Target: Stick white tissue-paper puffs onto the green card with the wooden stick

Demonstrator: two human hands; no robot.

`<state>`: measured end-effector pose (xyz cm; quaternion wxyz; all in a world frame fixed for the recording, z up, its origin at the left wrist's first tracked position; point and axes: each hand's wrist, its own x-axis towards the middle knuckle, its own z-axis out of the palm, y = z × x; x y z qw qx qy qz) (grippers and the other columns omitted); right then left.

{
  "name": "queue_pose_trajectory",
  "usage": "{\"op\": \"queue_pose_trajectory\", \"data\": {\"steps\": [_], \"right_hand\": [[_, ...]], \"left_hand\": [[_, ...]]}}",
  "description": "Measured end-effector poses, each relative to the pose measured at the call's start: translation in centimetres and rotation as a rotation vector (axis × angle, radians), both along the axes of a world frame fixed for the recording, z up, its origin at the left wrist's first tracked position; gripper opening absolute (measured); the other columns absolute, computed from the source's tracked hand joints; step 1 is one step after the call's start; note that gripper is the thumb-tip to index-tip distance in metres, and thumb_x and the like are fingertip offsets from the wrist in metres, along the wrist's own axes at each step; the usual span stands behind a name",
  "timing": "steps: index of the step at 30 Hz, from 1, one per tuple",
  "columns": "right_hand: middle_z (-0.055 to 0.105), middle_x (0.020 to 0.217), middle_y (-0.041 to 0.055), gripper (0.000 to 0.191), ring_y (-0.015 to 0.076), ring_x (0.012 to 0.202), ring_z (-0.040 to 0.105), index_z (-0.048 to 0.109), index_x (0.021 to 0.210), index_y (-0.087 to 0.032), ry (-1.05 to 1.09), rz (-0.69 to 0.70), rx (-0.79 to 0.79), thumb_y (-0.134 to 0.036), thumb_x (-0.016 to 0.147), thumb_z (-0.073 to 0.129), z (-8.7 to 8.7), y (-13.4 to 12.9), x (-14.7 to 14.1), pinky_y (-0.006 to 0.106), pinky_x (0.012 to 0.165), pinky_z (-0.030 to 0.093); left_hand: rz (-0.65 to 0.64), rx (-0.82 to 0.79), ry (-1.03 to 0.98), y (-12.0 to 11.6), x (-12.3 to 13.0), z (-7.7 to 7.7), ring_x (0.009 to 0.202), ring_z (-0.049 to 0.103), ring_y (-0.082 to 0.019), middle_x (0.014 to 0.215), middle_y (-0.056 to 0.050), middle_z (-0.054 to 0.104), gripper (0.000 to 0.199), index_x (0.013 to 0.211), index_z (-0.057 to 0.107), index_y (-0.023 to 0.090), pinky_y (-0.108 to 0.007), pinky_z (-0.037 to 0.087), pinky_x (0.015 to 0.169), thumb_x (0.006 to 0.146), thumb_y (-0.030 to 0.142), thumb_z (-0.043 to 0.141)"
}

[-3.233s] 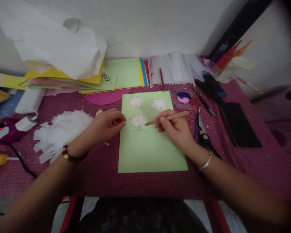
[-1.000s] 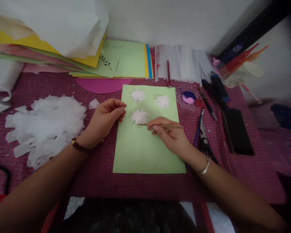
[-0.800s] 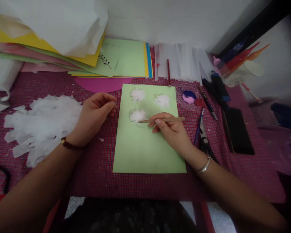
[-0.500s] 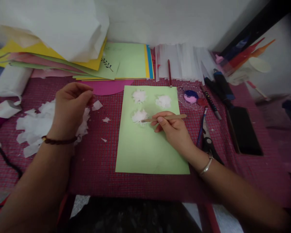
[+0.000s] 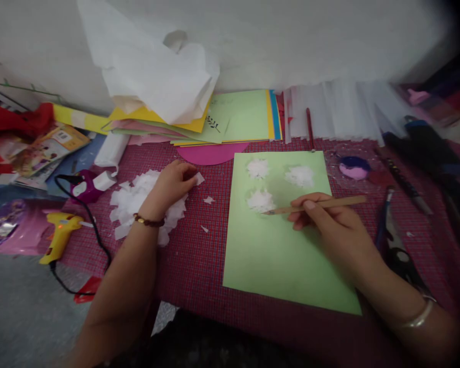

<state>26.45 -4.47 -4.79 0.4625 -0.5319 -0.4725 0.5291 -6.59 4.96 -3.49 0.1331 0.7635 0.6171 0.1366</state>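
My right hand (image 5: 329,220) is wrapped round a slim wooden stick (image 5: 347,202), whose tip touches the lower edge of a fluffy white paper tuft (image 5: 261,201). Two more tufts, one (image 5: 258,168) at the upper left and one (image 5: 299,176) at the upper right, sit on the same light green sheet (image 5: 276,260). Over the pile of cut white paper pieces (image 5: 124,209) is my left hand (image 5: 173,185). Its thumb and forefinger are slightly apart beside a small white paper square (image 5: 200,178); whether they touch it is unclear.
A yellow glue gun (image 5: 63,232) with a black cord lies at the left by a purple socket block (image 5: 85,186). Coloured sheets (image 5: 249,115) and crumpled white paper (image 5: 157,76) lie at the back. On the right are a paint palette (image 5: 354,167), scissors (image 5: 400,255) and brushes.
The view has swung left, bringing the glue gun into sight. My left hand has come down towards the small paper square, its fingers parting a little. The stick stays at the same tuft.
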Motion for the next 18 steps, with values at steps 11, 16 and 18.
{"op": "queue_pose_trajectory", "data": {"steps": [11,16,18], "right_hand": [[0.068,0.072,0.0014,0.022,0.0113,0.058,0.062,0.069,0.083,-0.021,0.015,0.047,0.049,-0.041,0.088,0.062,0.3,-0.1,-0.3,0.025,0.055,0.051],[0.068,0.071,0.0022,0.018,0.0123,0.057,0.062,0.068,0.083,-0.022,0.033,0.081,0.065,-0.038,0.088,0.061,0.4,-0.1,-0.3,0.027,0.054,0.051],[0.068,0.073,0.0019,0.016,0.012,0.056,0.061,0.067,0.088,-0.023,0.037,0.092,0.096,-0.036,0.09,0.059,0.5,-0.2,-0.5,0.027,0.054,0.051]], "left_hand": [[0.051,-0.276,-0.948,-1.7,2.3,1.5,0.068,0.051,-0.012,0.083,-0.003,0.062,0.016,0.068,0.052,0.019,-0.027,0.04,0.062,0.069,0.021,0.067],[0.022,-0.484,-1.21,-2.9,4.4,2.3,0.055,0.05,-0.009,0.069,0.003,0.057,0.021,0.076,0.054,0.02,-0.022,0.036,0.05,0.064,0.015,0.071],[-0.007,-0.474,-1.159,-3.7,5.8,2.2,0.057,0.05,-0.008,0.072,0.003,0.057,0.025,0.087,0.059,0.02,-0.021,0.038,0.051,0.067,0.016,0.072]]}}
